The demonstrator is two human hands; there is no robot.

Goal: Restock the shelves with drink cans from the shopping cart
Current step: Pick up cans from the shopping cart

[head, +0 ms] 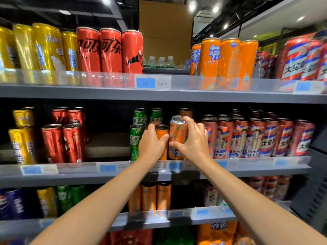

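Left hand (152, 142) grips an upright orange can (161, 137); fingers curl round its side. Right hand (193, 138) pinches a second orange can (177, 137), tilted slightly, thumb low, fingers over the silver rim. Cans touch, side by side between the hands, on the middle shelf (123, 175). Green cans (137, 140) just left; red-white-blue cans (254, 138) right.

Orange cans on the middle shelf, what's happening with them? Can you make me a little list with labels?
left hand: grips a slim orange can
right hand: grips a shorter orange can, tilted a bit
shelf: middle shelf, both cans at its front
left neighbour: green can
right neighbours: red, white and blue cans
gap: bare spot between the red cans and green ones
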